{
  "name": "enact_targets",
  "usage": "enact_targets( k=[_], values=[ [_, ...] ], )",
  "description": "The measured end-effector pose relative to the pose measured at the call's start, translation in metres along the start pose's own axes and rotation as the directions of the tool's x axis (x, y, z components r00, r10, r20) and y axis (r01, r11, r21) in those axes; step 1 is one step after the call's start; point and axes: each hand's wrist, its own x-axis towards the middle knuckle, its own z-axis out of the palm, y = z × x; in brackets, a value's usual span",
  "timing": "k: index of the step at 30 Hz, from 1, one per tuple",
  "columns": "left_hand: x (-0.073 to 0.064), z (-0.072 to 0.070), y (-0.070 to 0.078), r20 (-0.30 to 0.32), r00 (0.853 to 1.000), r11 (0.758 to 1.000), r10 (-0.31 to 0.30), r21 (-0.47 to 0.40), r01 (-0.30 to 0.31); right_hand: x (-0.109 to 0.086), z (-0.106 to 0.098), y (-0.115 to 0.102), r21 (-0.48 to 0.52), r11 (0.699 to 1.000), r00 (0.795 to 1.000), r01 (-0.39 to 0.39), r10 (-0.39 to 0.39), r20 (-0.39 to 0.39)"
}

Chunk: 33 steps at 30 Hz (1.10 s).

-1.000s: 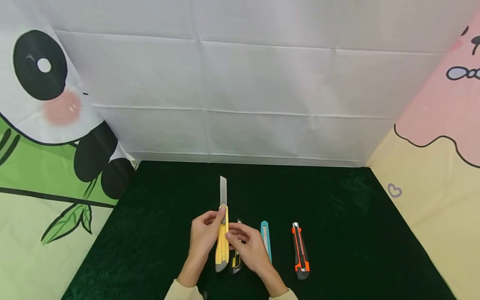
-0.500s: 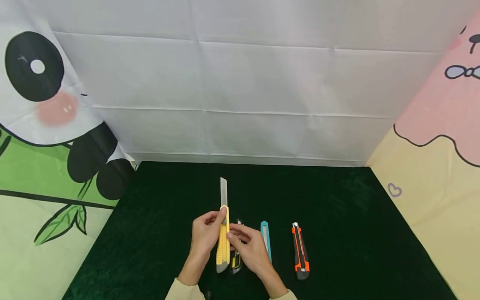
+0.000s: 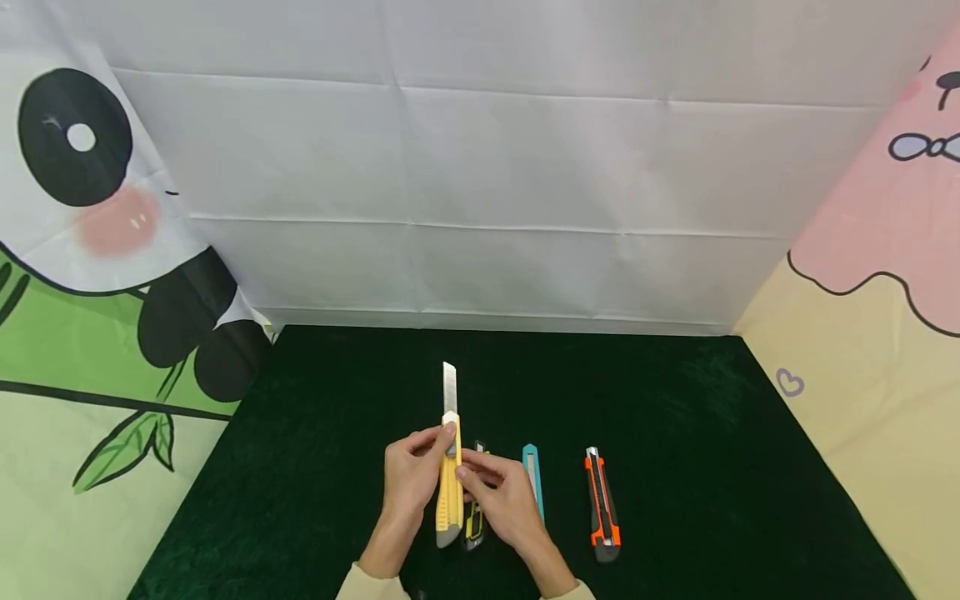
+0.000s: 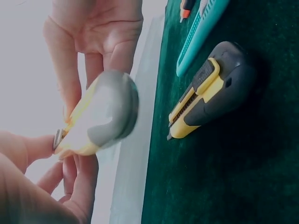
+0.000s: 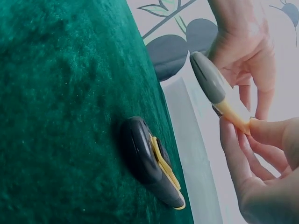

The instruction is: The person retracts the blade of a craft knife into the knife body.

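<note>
A yellow utility knife (image 3: 448, 504) with a grey end stands lengthwise between the hands in the head view, its blade (image 3: 450, 388) extended and pointing away. My left hand (image 3: 407, 483) grips it from the left, thumb on the slider near the blade end. On the other side, my right hand (image 3: 504, 498) pinches the handle around its middle. Both wrist views show the grey handle end (image 4: 112, 112) facing the cameras, held above the cloth. Partly hidden by the right hand, a black-and-yellow utility knife (image 4: 205, 91) lies on the cloth.
A teal utility knife (image 3: 532, 467) lies to the right, partly covered by the right hand. Farther right is an orange-and-black utility knife (image 3: 602, 508). Dark green cloth (image 3: 712, 467) covers the table, with a white backdrop (image 3: 510, 167) behind and printed cloths at the sides.
The left thumb has slid back along the yellow knife, and a little less blade sticks out. Both hands keep their hold; the knife has shifted slightly right.
</note>
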Motion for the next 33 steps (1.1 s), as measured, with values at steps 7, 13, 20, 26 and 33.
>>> enact_targets(
  k=[7,13,20,26,33],
  values=[
    [-0.003,0.000,0.001,0.041,0.999,1.000,0.026,-0.019,-0.025,0.000,-0.003,-0.001,0.019,1.000,1.000,-0.003,0.003,-0.017],
    [-0.004,-0.001,0.000,0.058,0.998,0.999,0.031,-0.009,-0.031,0.000,-0.004,-0.001,0.026,1.000,1.000,-0.004,0.004,-0.021],
    [-0.004,-0.001,0.000,0.075,0.997,1.000,0.020,-0.011,-0.020,-0.001,-0.005,0.000,0.044,0.999,1.000,-0.014,0.015,-0.023],
    [-0.005,0.000,0.002,0.087,0.996,1.000,0.021,-0.015,-0.020,-0.002,-0.008,0.000,0.028,1.000,1.000,-0.003,0.003,-0.011],
    [-0.001,-0.005,0.003,0.074,0.997,1.000,-0.011,-0.025,0.013,-0.003,-0.011,0.001,0.055,0.998,0.997,-0.038,0.035,0.068]
  ],
)
